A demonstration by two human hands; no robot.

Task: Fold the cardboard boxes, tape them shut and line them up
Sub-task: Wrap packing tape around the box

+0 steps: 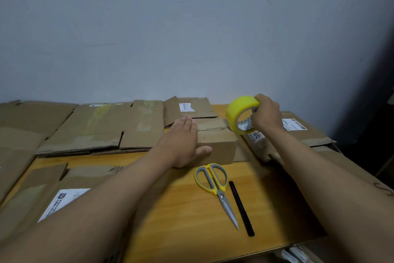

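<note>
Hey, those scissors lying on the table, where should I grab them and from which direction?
Take the scissors by the yellow-and-grey handle loops, coming from above. They lie flat with the handles toward the box and the blades pointing at you, beside the black pen.

Both bare forearms reaching forward from the lower corners. Left hand [185, 143] flat, fingers straight and together, palm pressing down on the box [217, 145], thumb spread along its near face. Right hand [266, 113] raised further right, wrist bent, fingers curled round the tape roll [242, 114], gripping its rim.
</note>
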